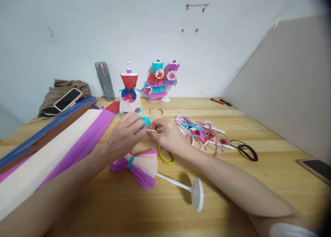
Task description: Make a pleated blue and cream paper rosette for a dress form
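My left hand (126,131) and my right hand (167,134) meet above the middle of the table, fingers pinched together. A thin pale strip (152,130) runs between the fingertips, with its right end in my right hand. At my left fingertips shows a piece of blue crepe paper (146,121), partly hidden by the fingers. Just below lies a small dress-form stand (178,183) on its side, wearing a purple and cream crepe paper dress (142,164) with a blue waistband. A yellow ring of tape (165,157) lies beneath my right hand.
Long crepe paper sheets (59,150) cover the left side. Dressed forms (129,88) and a flask (105,81) stand by the wall. Paper scraps (203,131), a black cord loop (247,152) and a phone edge (315,169) lie right. Another phone (68,99) rests on brown cloth (62,88).
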The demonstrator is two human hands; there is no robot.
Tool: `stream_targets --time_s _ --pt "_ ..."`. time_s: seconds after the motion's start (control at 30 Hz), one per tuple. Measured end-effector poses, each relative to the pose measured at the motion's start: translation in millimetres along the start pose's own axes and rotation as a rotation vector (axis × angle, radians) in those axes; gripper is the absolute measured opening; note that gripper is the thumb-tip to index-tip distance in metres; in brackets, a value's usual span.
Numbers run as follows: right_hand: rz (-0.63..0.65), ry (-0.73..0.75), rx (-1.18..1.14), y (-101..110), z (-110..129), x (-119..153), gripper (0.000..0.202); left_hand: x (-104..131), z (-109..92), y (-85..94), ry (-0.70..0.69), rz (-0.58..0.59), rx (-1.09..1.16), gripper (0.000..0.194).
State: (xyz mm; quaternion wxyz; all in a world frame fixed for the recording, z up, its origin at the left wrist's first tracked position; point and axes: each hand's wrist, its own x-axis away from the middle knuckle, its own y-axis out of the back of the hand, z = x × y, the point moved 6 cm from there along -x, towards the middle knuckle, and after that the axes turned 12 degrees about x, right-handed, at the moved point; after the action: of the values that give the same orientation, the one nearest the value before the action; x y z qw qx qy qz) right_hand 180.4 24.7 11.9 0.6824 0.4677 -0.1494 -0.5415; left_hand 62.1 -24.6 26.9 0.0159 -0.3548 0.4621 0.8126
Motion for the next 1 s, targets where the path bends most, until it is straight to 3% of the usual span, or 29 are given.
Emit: stream_targets --time_s 0.23,0.33,0.47,0.53,0.67,0.83,0.93,1.0 --pt "0.093 -0.092 -0.284 -6 -9 -6 0.012 4 5 -2.9 -0.029 0.051 0.117 0.025" --pt "0.182 -0.187 -0.431 -11 -14 -8 0.011 6 11 -4.0 -0.009 0.013 0.215 0.023" --pt "0.253 -0.232 -0.572 -12 -13 -8 0.011 8 26 -7.4 0.183 -0.026 0.424 0.019" --pt "0.278 -0.223 -0.588 -13 -13 -7 0.012 9 31 -10.2 0.292 0.017 0.531 0.029" --pt "0.308 -0.164 -0.517 -13 -9 -6 0.011 7 29 -9.8 0.321 0.101 0.639 0.039" --pt "0.271 -0.124 -0.401 -7 -6 -5 0.007 7 30 -11.0 0.301 0.104 0.588 0.02" --pt "0.231 -0.169 -0.402 -4 -8 -5 0.006 7 31 -10.4 0.279 0.068 0.483 0.008" --pt "0.211 -0.22 -0.417 -3 -10 -6 0.006 5 27 -7.5 0.227 0.044 0.37 0.01"
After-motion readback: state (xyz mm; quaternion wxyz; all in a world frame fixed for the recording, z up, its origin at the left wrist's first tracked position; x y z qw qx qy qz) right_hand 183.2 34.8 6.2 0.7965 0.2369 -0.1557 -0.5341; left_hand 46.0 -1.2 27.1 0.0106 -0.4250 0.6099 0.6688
